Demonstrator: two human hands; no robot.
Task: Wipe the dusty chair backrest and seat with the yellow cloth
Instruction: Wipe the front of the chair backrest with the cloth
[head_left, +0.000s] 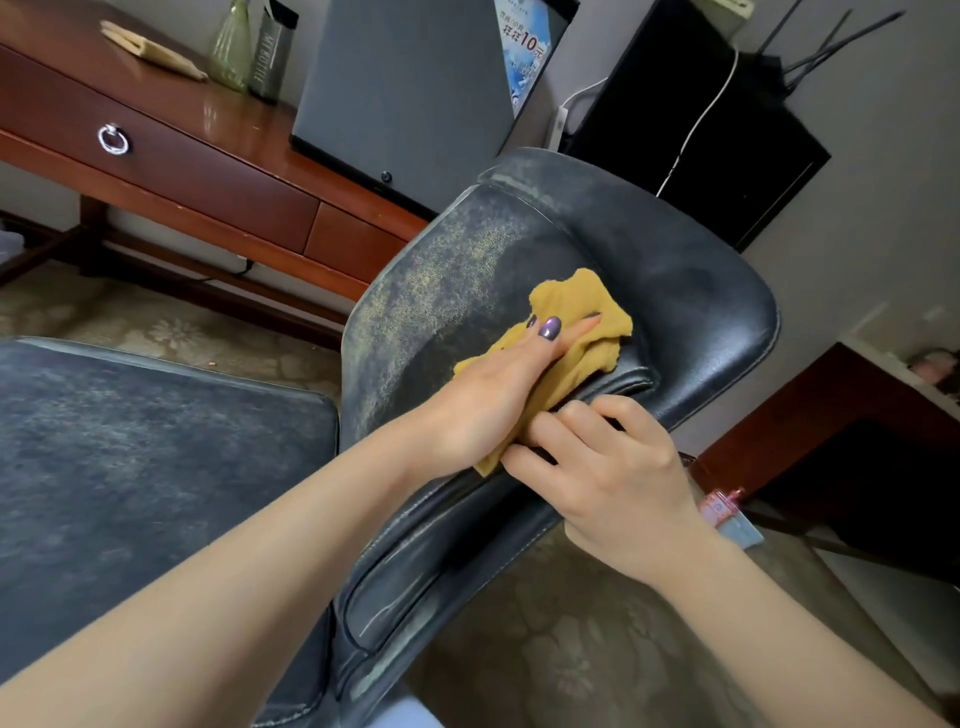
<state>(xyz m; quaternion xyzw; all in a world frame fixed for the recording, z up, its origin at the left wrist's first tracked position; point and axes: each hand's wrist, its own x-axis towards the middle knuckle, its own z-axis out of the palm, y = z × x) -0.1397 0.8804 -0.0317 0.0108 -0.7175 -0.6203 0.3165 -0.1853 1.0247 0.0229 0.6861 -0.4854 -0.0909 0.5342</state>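
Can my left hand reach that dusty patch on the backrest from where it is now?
Probably yes. The left hand presses the yellow cloth flat on the backrest right beside the dusty patch, with nothing between them. The right hand grips the backrest's edge, out of the way.

The yellow cloth was crumpled, mustard-toned, and lay against the front of the backrest, one end trailing over its near edge. The backrest was dark leather, tilted in view. Pale yellowish dust mottled its frame-left part; the part beyond the cloth looked darker, apparently cleaner. The seat, dark and padded, carried a greyish dust film throughout.
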